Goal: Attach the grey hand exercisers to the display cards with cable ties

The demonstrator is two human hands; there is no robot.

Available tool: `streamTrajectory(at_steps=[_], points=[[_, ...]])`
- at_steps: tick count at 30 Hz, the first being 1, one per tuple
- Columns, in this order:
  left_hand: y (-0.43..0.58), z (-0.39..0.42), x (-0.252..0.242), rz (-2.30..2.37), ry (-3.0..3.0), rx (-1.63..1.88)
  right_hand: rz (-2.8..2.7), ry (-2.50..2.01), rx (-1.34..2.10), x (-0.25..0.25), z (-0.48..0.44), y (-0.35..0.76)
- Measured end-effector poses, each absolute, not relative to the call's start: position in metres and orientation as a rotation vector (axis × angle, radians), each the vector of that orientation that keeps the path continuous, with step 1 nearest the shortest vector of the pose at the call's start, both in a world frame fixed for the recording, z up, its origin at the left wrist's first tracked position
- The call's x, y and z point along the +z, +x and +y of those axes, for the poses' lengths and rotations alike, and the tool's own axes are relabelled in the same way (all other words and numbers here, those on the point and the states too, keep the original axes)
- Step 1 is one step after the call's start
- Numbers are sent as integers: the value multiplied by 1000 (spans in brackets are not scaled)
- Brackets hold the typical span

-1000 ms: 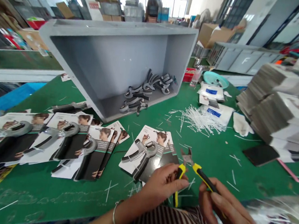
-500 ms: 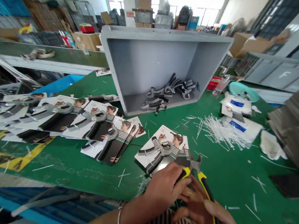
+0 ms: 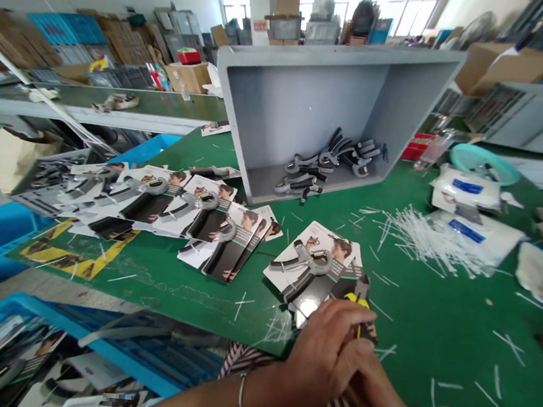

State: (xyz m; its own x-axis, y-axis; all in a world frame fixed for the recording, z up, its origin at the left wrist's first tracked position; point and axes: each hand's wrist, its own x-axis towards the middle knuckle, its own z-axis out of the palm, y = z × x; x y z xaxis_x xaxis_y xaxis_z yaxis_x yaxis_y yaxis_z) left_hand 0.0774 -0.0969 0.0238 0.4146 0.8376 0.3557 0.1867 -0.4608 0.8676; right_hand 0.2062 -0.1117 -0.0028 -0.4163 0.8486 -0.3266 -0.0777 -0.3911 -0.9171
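Note:
My left hand [image 3: 330, 343] is closed over the yellow-and-black cutting pliers [image 3: 361, 300] at the table's near edge, and only the tool's tip and a bit of yellow handle show. My right hand [image 3: 374, 383] lies under and behind the left one, its fingers hidden. Just beyond the pliers lies a printed card with a grey hand gripper [image 3: 304, 267] fastened to it, on top of other cards.
A grey bin [image 3: 311, 86] tipped on its side holds several loose hand grippers [image 3: 326, 161]. Carded grippers [image 3: 156, 202] spread to the left. White cable ties [image 3: 417, 233] and bags lie right. A blue crate [image 3: 94, 353] sits below the green table's edge.
My view has swung left and down. The pliers' handles have closed together and my left hand now covers them; my right hand has slid beneath it.

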Motion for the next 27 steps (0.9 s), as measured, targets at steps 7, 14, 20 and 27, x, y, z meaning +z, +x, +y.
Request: streamTrajectory(at_steps=[7, 14, 20, 27], points=[[-11, -30, -1, 1543, 1876, 1211, -1119, -1088, 2011, 20, -90, 248], [-20, 5, -25, 1374, 1562, 852, -1280, -1192, 2294, 42, -61, 248], [-13, 3, -17, 1332, 1420, 866, -1278, -1248, 2442, 51, -39, 243], [-14, 6, -24, 1354, 1428, 881, -1243, -1274, 2473, 45, -27, 239]])
